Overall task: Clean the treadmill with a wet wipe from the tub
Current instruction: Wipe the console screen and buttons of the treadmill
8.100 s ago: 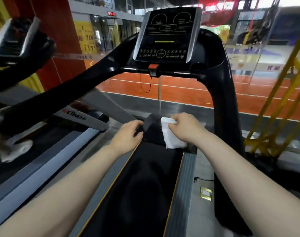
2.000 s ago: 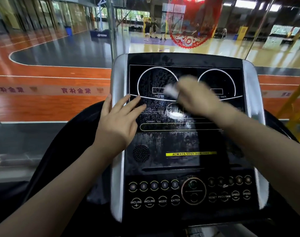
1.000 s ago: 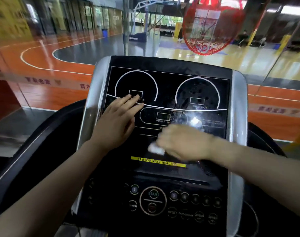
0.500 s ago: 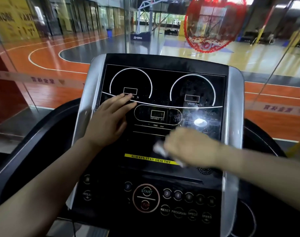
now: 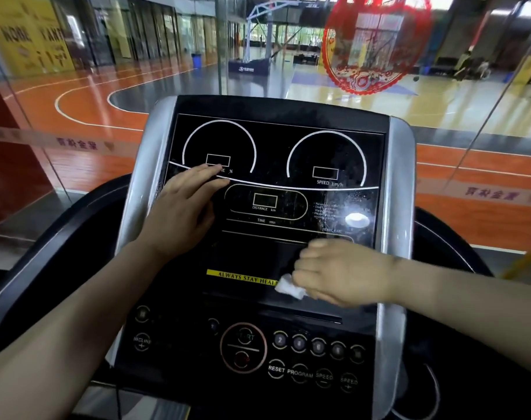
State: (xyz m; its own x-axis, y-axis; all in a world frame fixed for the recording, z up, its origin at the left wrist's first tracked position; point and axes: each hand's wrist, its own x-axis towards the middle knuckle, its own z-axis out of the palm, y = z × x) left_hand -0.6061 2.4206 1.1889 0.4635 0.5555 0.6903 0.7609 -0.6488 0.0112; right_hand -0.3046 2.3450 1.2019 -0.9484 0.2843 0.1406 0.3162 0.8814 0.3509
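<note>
Beyond the glass, a basketball court. Your left hand (image 5: 179, 213) rests flat on the treadmill console (image 5: 270, 225); your right hand (image 5: 340, 274) grips the wet wipe (image 5: 288, 287), mid-panel. Buttons (image 5: 299, 344) below apparently remain unwiped.

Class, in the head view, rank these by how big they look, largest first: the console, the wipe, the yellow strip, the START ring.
1. Console
2. START ring
3. Yellow strip, partly hidden
4. Wipe, mostly hidden in the right hand

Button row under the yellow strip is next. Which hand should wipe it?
Right. The right hand already grips the wet wipe at the yellow strip, just above the button row. The left hand lies flat higher up on the console, holding nothing.
</note>
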